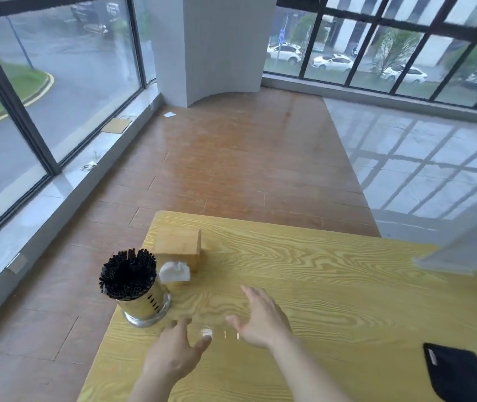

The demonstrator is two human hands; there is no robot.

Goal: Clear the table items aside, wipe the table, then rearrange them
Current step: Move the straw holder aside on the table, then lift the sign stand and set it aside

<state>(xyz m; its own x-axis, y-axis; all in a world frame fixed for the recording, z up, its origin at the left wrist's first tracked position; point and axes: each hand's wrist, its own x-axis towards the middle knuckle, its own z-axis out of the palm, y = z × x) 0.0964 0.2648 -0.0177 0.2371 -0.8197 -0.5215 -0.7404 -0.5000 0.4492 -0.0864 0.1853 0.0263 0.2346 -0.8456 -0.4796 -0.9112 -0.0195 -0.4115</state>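
The yellow wood-grain table [333, 274] fills the lower half of the head view. Near its left edge, a glass jar of black straws [132, 285] stands in front of a wooden tissue box [177, 245] with a white tissue [174, 271] sticking out. A clear, barely visible glass item [211, 333] rests on the table between my hands. My left hand [176, 352] is at its left with fingers spread. On its right, my right hand [260, 317] is also spread. Neither hand is closed on it. A black cloth [460, 375] lies at the table's near right.
A white panel or wall corner [469, 250] overlaps the table's far right corner. Brown wood flooring [231, 158] lies beyond the table. Large windows run along the left and the back, with a low ledge [57, 192] under the left ones.
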